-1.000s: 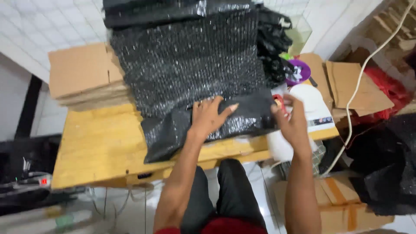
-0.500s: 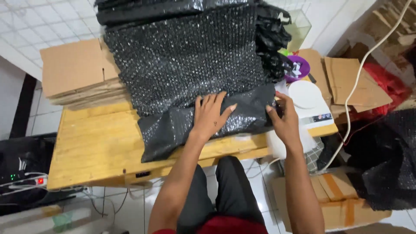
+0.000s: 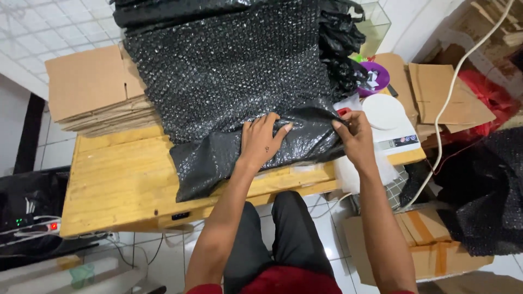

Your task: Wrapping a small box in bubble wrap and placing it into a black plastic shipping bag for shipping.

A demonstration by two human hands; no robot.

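Note:
A long sheet of black bubble wrap point(image 3: 234, 71) runs from a roll at the far end down across a wooden table point(image 3: 114, 179). Its near end is folded over into a bundle point(image 3: 218, 158). My left hand point(image 3: 262, 140) lies flat on that fold with fingers spread, pressing it down. At the bundle's right edge, my right hand point(image 3: 353, 134) pinches the black wrap, and a small red thing shows just above its fingers. What is inside the fold is hidden.
A stack of flat cardboard point(image 3: 92, 92) sits at the table's far left. A white scale point(image 3: 389, 122) and a purple bowl point(image 3: 375, 79) stand at the right. Cardboard boxes point(image 3: 430, 245), a white cable point(image 3: 447, 120) and more black wrap point(image 3: 485, 190) fill the floor at right.
My right hand has moved up and left onto the right edge of the bundle and gripped it. My left hand stays pressed on the fold.

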